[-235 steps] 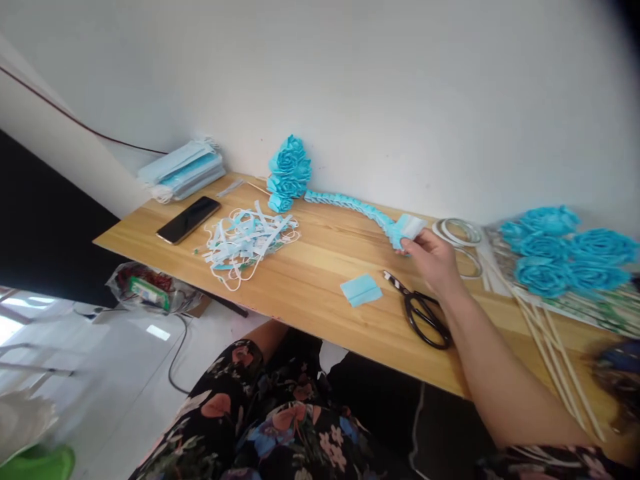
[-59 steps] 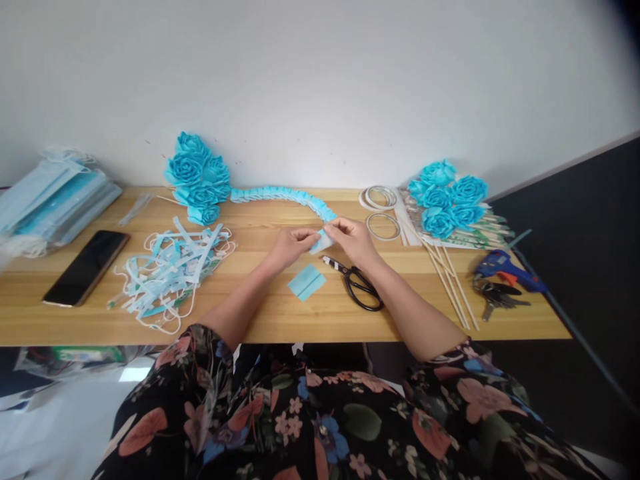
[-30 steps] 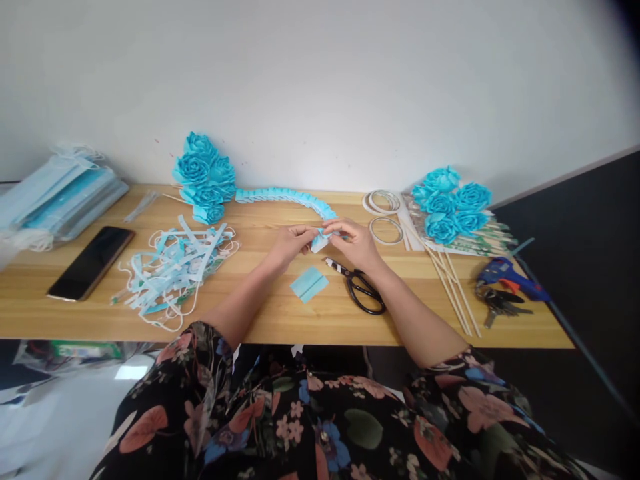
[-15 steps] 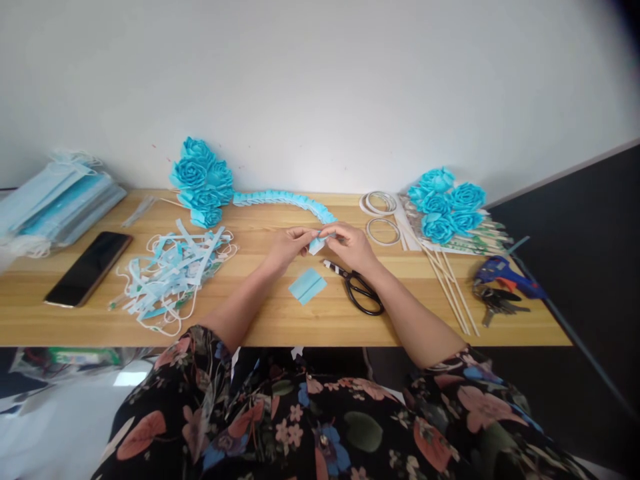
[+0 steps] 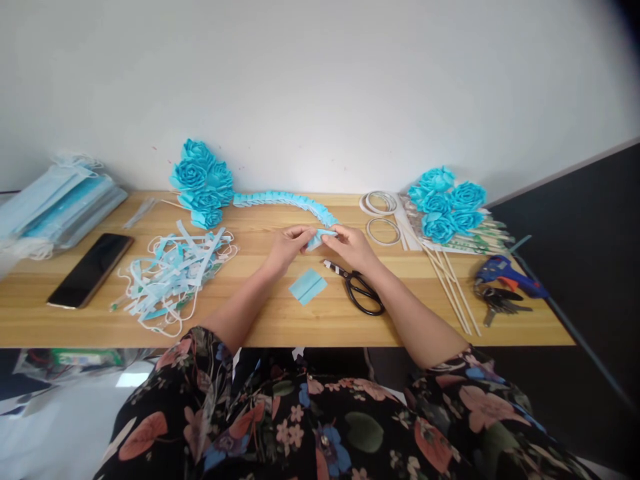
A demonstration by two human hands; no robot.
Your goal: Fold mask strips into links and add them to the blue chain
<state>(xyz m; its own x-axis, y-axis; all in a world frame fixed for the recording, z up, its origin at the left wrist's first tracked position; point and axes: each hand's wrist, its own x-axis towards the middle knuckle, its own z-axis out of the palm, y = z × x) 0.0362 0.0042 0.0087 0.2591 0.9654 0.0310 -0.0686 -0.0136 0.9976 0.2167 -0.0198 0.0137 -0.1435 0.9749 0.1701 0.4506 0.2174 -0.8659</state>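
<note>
My left hand (image 5: 287, 245) and my right hand (image 5: 351, 244) meet over the middle of the wooden table (image 5: 280, 320). Both pinch a small light-blue folded piece (image 5: 315, 238) at the near end of a long chain of folded blue pieces (image 5: 285, 199). That chain curves back along the wall to a cluster of blue fabric roses (image 5: 200, 181). A loose blue rectangle (image 5: 308, 287) lies on the table just below my hands. Black scissors (image 5: 359, 290) rest under my right wrist.
A heap of cut strips and ear loops (image 5: 173, 273), a black phone (image 5: 90, 269) and a stack of face masks (image 5: 55, 207) lie at the left. At the right are tape rings (image 5: 383, 213), more blue roses (image 5: 447, 205), wooden sticks (image 5: 453, 287), a glue gun (image 5: 505, 272) and keys (image 5: 497, 300).
Earlier only my right hand held the chain's end while the view faced left. Both hands now pinch the end piece, fingers shifting slightly; the view has steadied.
</note>
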